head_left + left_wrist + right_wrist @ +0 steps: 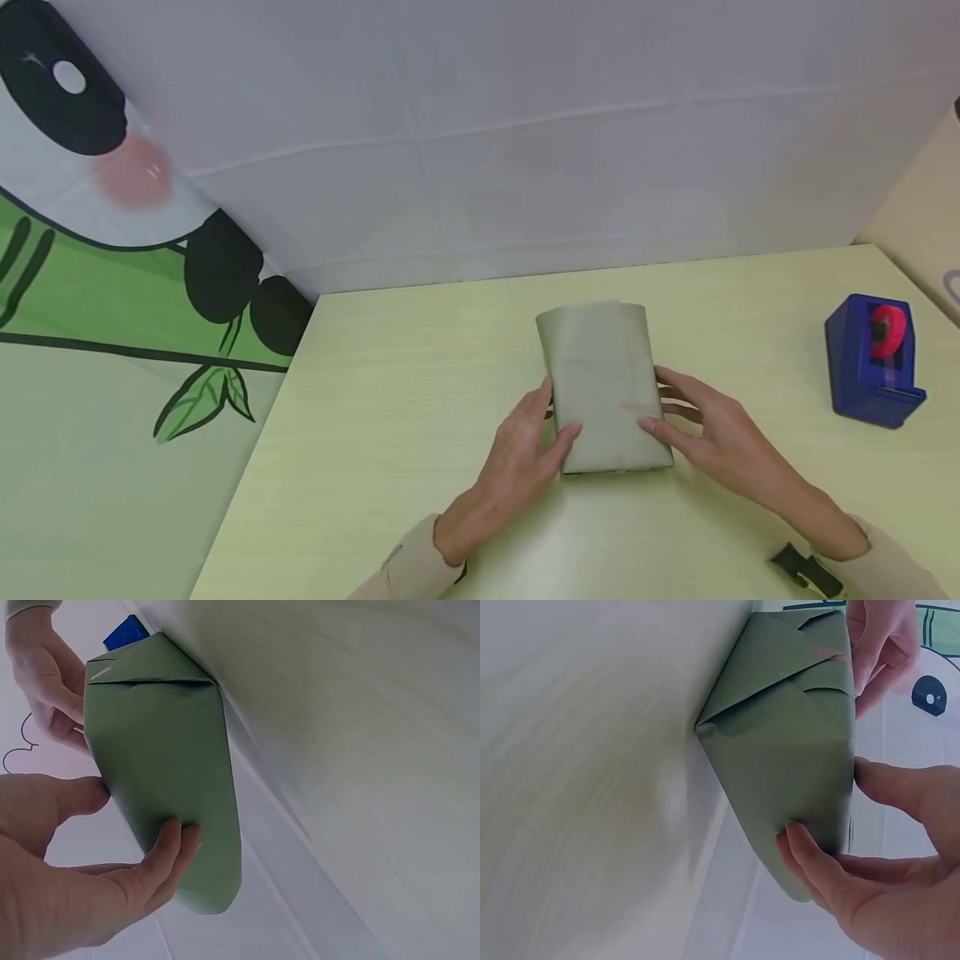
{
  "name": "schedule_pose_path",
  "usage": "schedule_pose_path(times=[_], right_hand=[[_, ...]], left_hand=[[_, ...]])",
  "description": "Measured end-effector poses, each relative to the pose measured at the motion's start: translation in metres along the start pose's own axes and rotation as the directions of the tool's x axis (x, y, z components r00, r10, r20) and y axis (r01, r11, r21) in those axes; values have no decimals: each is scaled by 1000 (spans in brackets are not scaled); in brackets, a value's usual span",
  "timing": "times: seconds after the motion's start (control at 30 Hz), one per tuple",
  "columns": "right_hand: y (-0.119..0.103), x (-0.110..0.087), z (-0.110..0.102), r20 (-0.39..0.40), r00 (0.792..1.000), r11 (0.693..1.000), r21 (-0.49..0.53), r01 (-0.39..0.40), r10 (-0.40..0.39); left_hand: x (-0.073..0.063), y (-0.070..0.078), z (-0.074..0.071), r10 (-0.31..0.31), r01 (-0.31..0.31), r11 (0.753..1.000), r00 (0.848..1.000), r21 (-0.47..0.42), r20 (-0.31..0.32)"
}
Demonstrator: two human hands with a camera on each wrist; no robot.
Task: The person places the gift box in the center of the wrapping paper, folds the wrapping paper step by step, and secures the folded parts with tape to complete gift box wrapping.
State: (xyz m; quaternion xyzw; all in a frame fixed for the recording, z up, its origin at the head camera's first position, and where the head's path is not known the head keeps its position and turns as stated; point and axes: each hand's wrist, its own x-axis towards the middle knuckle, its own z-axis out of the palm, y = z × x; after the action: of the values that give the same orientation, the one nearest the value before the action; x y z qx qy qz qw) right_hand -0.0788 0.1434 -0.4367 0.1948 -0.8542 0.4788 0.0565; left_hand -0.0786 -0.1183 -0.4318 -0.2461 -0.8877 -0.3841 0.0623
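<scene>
Pale sleeves [892, 560] come nearest the head camera; beyond them my left hand [513, 454] and right hand [714, 427] grasp a green paper parcel [600, 375] from both sides, over the table [360, 433]. Whether its underside touches, I cannot tell. My thumbs lie on its upper face, a matched hold that likely keeps it level. A blue tape dispenser [873, 387] stands well apart on my right, probably set aside so it doesn't crowd me.

In the left wrist view, my left thumb bears on one edge and my fingertips on the broad face; the pinch seems light, sparing the paper. The folded end [154, 664] points away.

In the right wrist view, my right hand pinches likewise. Pink tape [829, 654] crosses the overlapping folds, presumably holding them down.
</scene>
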Motion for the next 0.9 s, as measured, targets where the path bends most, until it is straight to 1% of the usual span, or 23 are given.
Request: schedule_pose_path(times=[0.13, 0.23, 0.47, 0.67, 0.9], right_hand=[[-1, 1, -1, -27, 1000, 1000, 13, -8, 8], [-2, 1, -1, -47, 999, 1000, 23, 0, 1], [-4, -2, -3, -130, 991, 999, -4, 43, -43], [-4, -2, -3, -155, 987, 999, -6, 48, -48], [-2, -2, -1, -182, 980, 997, -5, 78, -78]], left_hand=[[0, 1, 0, 4, -4, 1000, 999, 4, -33], [1, 2, 1, 21, -20, 1000, 997, 15, -68], [2, 4, 3, 82, -78, 996, 986, 30, -144], [3, 3, 4, 134, -123, 990, 968, 62, -214], [4, 2, 5, 174, -153, 984, 942, 96, -287]])
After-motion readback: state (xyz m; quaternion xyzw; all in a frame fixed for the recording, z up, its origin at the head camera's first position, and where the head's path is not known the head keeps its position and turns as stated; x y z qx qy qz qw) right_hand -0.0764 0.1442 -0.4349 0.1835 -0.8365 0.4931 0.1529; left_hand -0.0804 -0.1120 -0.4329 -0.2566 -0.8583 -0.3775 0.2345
